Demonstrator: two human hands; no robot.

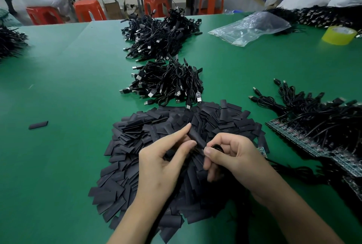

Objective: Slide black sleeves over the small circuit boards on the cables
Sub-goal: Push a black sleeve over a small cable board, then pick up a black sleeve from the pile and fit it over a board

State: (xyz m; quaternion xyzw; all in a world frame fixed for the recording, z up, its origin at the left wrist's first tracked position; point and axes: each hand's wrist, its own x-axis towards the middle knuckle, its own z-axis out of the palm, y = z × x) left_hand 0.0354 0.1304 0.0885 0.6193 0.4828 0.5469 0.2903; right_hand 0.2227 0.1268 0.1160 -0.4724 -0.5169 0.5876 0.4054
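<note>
A big heap of flat black sleeves (148, 145) covers the green table in front of me. Above it my left hand (166, 159) pinches one black sleeve (196, 138) between thumb and forefinger. My right hand (233, 157) grips a black cable (216, 146) right at the sleeve's near end. A small green circuit board (261, 150) shows just behind my right hand. On the right lie cables with bare green circuit boards (305, 142) in a row.
Two piles of black USB cables (166, 85) lie beyond the sleeves. One stray sleeve (38, 125) lies to the left. A clear plastic bag (252, 27) and a yellow tape roll (338, 35) sit at the far right. Red stools and seated people are behind the table.
</note>
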